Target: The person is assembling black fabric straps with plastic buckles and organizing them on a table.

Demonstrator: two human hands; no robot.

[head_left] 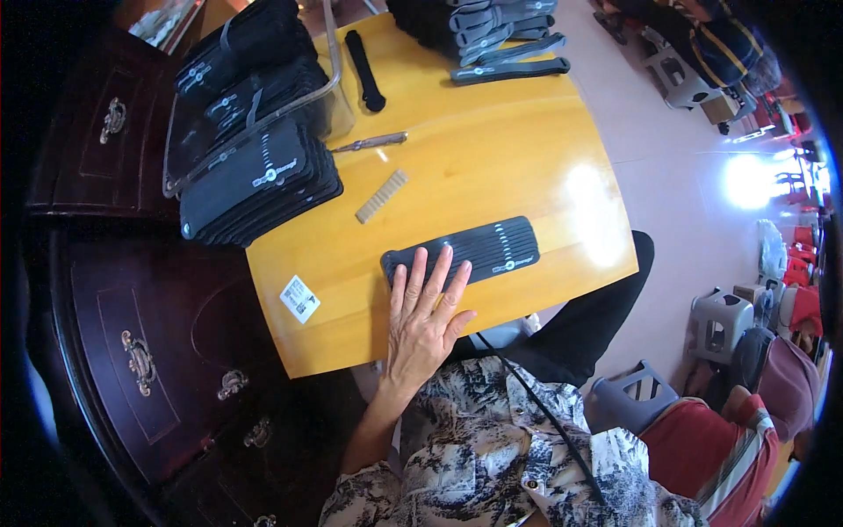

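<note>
My left hand [423, 321] lies palm down with its fingers stretched out, their tips resting on the left part of a flat black set of strips [492, 249]. The strips lie side by side, with rounded ends and small white print near the right end. Nothing is gripped in this hand. My right hand is out of sight. Left of the set, a beige ribbed strip [382, 197] lies slanted on the yellow table [492, 154]. A white printed label [300, 299] sits near the table's left edge.
A clear plastic bin [338, 101] at the far left holds black bundles; a fanned black stack [255, 180] leans before it. Beyond lie a slim brown-handled tool [373, 141], one loose black strap [365, 72] and grey-black straps [509, 70]. Dark drawers [140, 334] border the left.
</note>
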